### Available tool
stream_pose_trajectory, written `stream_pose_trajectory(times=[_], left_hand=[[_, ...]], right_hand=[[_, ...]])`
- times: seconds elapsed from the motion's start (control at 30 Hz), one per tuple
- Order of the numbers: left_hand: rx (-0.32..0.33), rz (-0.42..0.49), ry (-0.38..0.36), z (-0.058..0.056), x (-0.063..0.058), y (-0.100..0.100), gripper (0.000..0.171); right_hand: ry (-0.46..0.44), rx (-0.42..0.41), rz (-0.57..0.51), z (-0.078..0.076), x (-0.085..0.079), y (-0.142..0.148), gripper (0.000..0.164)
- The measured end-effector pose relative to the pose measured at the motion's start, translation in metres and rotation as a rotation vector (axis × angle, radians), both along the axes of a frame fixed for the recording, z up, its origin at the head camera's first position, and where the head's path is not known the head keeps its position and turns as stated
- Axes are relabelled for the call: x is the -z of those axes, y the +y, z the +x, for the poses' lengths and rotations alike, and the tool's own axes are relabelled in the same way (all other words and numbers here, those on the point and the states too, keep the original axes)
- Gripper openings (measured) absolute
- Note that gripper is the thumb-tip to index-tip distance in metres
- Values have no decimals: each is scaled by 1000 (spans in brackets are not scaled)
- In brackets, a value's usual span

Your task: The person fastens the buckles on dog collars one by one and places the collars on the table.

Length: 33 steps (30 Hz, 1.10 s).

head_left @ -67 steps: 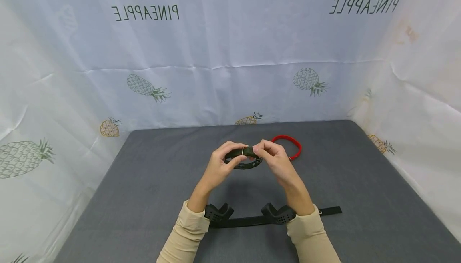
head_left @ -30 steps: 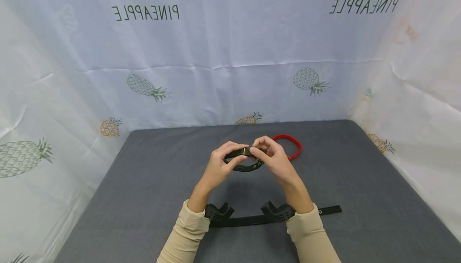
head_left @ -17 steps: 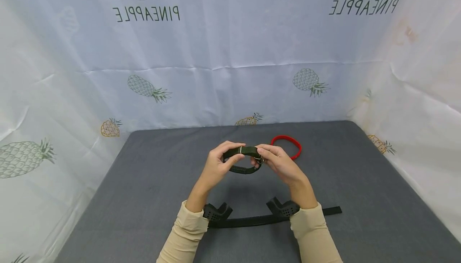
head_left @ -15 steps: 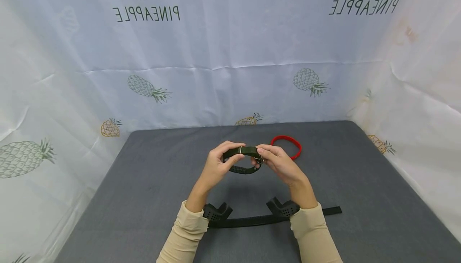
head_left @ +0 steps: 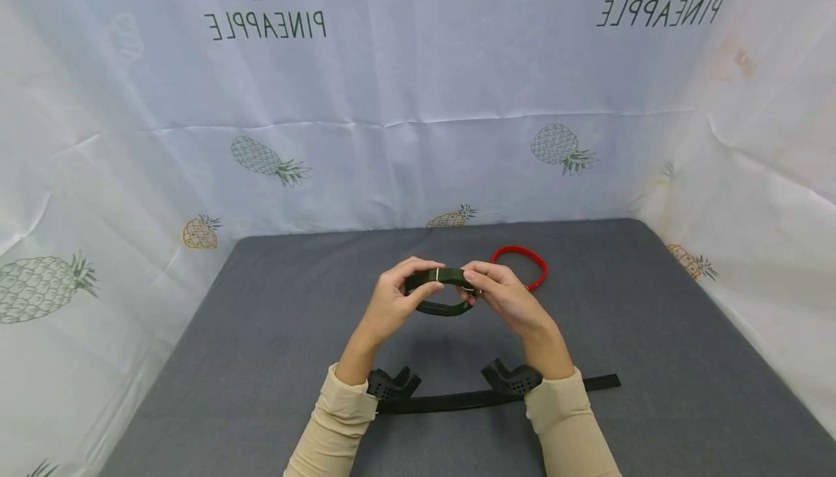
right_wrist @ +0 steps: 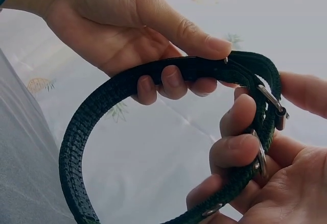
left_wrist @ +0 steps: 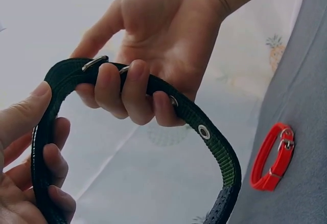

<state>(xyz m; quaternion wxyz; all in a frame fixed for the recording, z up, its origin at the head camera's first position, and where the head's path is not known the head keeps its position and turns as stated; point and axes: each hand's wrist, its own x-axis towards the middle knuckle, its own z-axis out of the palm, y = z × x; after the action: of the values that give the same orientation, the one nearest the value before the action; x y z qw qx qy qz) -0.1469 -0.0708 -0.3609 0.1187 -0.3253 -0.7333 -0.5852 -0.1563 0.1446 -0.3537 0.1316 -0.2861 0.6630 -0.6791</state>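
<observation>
A dark green dog collar (head_left: pixel 451 276), bent into a loop, is held between both hands above the table. My left hand (head_left: pixel 390 304) grips its left side, thumb by the thin metal keeper; in the right wrist view the left fingers curl under the strap. My right hand (head_left: pixel 512 303) grips the buckle end. The metal buckle (right_wrist: pixel 271 100) shows beside the right fingers in the right wrist view, with the strap doubled there. A metal eyelet (left_wrist: pixel 204 131) is visible along the collar in the left wrist view. Part of the strap is hidden behind fingers.
A red collar (head_left: pixel 542 265), buckled in a loop, lies behind the right hand on the grey table (head_left: pixel 294 332). Across the front, under the forearms, lies a long black strap (head_left: pixel 451 402). White pineapple-print curtains (head_left: pixel 418 85) enclose the table's back and sides.
The right hand has shifted slightly right and regripped by the buckle, so more green strap shows between the hands. The left hand kept its grip. Over the last half second barely anything moved.
</observation>
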Motion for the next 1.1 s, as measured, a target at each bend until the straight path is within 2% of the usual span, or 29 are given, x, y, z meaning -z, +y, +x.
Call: stream_pose_trajectory(times=[0.63,0.8,0.93,1.1], left_hand=[[10,-58,-14,-1,1,-1,26],[2,-58,-19,-1,3,-1,25],[7,-31,-34,-2,3,-2,25],[-1,0,-50,-4,4,-5,28]], right_hand=[[76,65,2,1,2,-7,21],[27,86,28,1,2,-7,21],[-25,69,45,-1,2,-4,23],[-35,-8,48,-5,5,4,30]])
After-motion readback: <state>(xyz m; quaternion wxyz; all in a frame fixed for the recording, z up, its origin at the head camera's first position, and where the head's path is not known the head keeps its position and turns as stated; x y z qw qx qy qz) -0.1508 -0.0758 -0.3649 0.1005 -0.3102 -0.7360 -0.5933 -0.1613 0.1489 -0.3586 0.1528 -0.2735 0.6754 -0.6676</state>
